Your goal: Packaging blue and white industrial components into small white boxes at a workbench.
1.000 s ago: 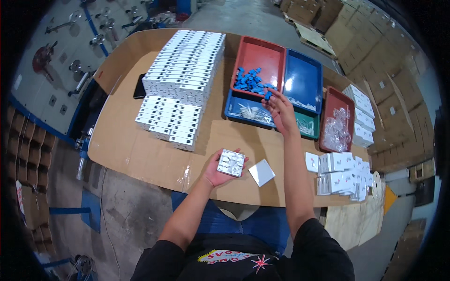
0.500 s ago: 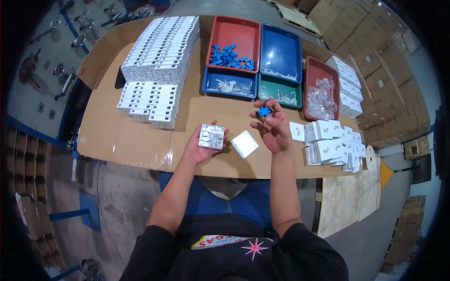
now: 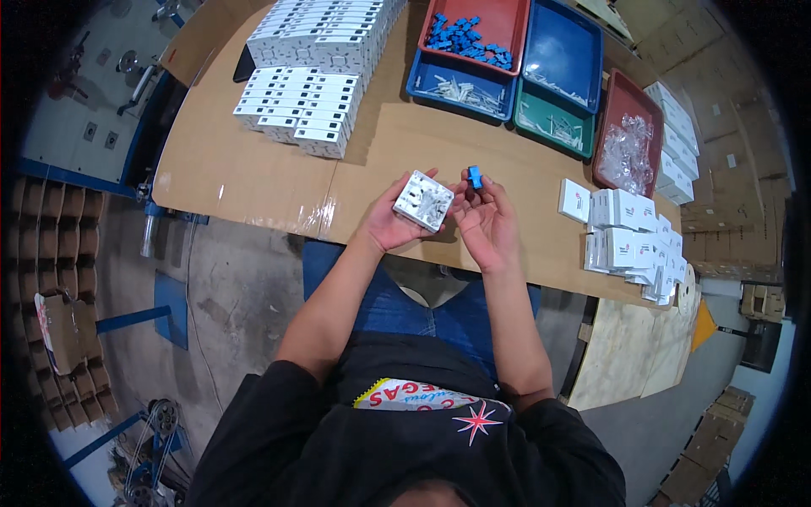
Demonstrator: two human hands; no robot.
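Observation:
On the palm of my left hand (image 3: 391, 221) rests a square white plastic housing (image 3: 424, 201), its open side up, showing a clear and grey inside. The fingers curl around its edges. Close beside its right edge, my right hand (image 3: 488, 221) pinches a small blue plastic connector block (image 3: 475, 177) between thumb and fingertips, palm turned up. Both hands are above the near part of the cardboard-covered table (image 3: 380, 160). A flat white square plate seen earlier between the hands does not show now; whether the right hand hides it I cannot tell.
Stacked white square units (image 3: 308, 106) stand at left. Beyond my hands, a red tray (image 3: 517, 29) holds blue blocks, with blue (image 3: 414, 84) and green (image 3: 583, 152) trays of small white parts. Right are a red tray (image 3: 601, 173) of clear plastic pieces and small white boxes (image 3: 634, 237).
My right hand has brought the blue connector block down and in beside the housing. The housing is now tilted and nearer the right hand. The whole view has shifted; the loose plate is out of sight.

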